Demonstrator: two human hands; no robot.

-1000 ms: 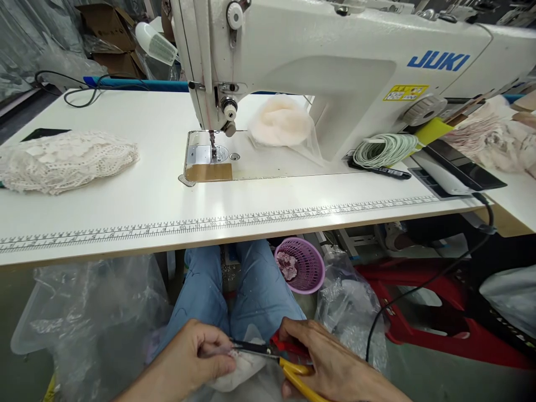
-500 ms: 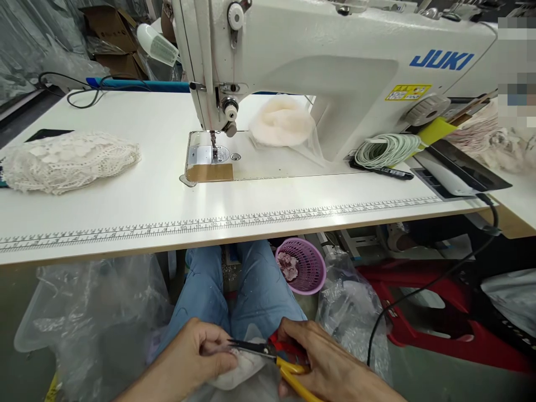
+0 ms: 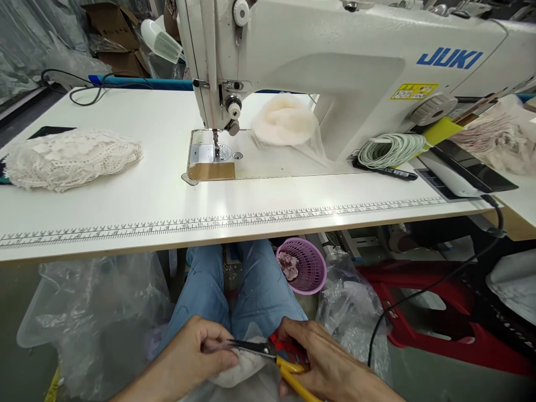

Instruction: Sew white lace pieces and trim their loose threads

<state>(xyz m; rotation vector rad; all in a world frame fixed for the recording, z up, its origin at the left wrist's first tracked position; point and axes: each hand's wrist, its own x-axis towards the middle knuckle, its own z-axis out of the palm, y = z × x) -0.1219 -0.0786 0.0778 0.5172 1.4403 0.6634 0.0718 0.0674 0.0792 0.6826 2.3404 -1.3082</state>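
Over my lap, my left hand (image 3: 207, 352) pinches a piece of thin white fabric (image 3: 245, 369) between thumb and fingers. My right hand (image 3: 314, 357) grips a pair of scissors (image 3: 293, 375) with yellow and red handles. Their dark blades point left, and the tips reach the fabric right at my left fingertips. I cannot tell whether the blades are fully closed. More of the sheer fabric hangs down below both hands.
Ahead stands a white JUKI sewing machine (image 3: 318, 61) on a white table (image 3: 167, 195) with a printed ruler edge. Lace (image 3: 73, 159) lies left, a cream fabric bundle (image 3: 285, 120) behind the needle, a cord coil (image 3: 389, 151) right. Below are a purple basket (image 3: 307, 268) and plastic bags (image 3: 100, 318).
The view has shifted slightly, so the machine and table sit a little further right. Both hands, the scissors and the fabric stay almost in place.
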